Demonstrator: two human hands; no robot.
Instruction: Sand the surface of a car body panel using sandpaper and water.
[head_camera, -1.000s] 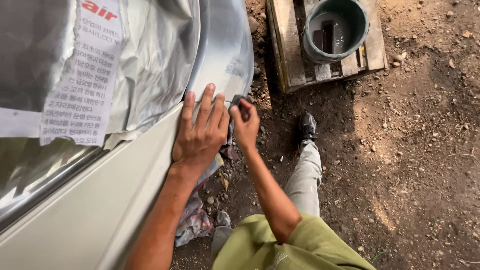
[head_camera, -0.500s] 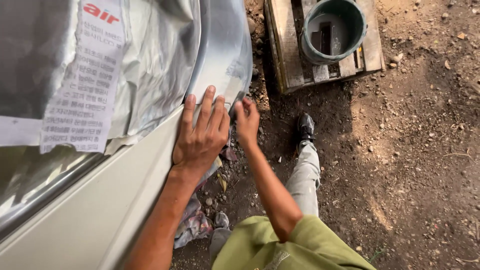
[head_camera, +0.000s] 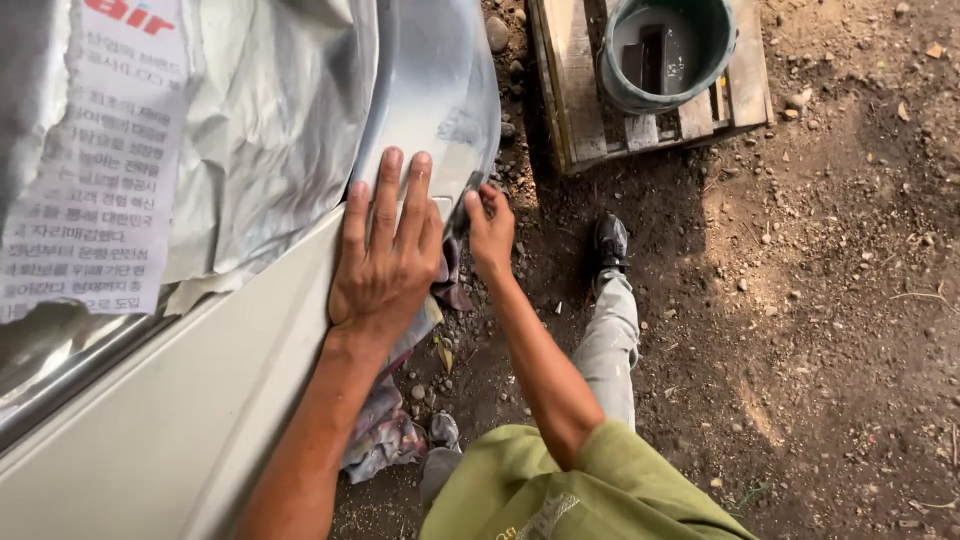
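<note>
Head view: I work at the lower edge of a car panel (head_camera: 250, 400).
Left hand (head_camera: 385, 255): spread flat, open, bracing the panel.
Right hand (head_camera: 490, 225): pinched shut on a small grey sanding piece (head_camera: 465, 205) (mostly hidden).
Technique: keep strokes short, pressure even, along the edge.
Panel look: pale, dull, masked above with paper.

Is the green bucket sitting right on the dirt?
No, the green bucket stands on a wooden pallet, which lies on the dirt ground.
</note>
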